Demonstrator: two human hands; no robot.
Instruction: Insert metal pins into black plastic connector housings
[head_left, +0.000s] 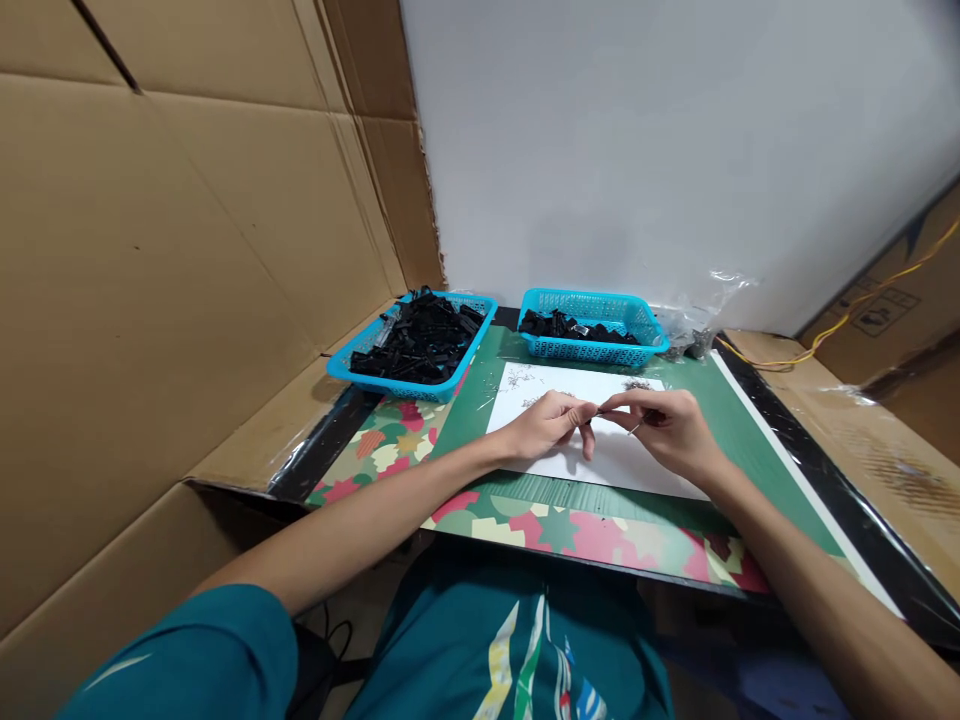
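Observation:
Over a white sheet (600, 468) my two hands meet, fingertips almost touching. My left hand (553, 424) pinches a small dark piece (598, 412) between thumb and index finger; its details are too small to tell. My right hand (666, 425) reaches the same piece with thumb and index finger, and a thin silvery tool (636, 428) shows under its fingers. Small dark bits (521, 377) lie scattered at the sheet's back left, and a little heap of them (637, 385) is behind my right hand.
A blue basket (442, 390) heaped with black parts stands at the back left. Another blue basket (592, 352), partly filled with black parts, is at the back centre. Clear plastic bags (694, 325) lie beside it. Cardboard (187, 200) walls the left; a yellow wire (817, 343) runs at right.

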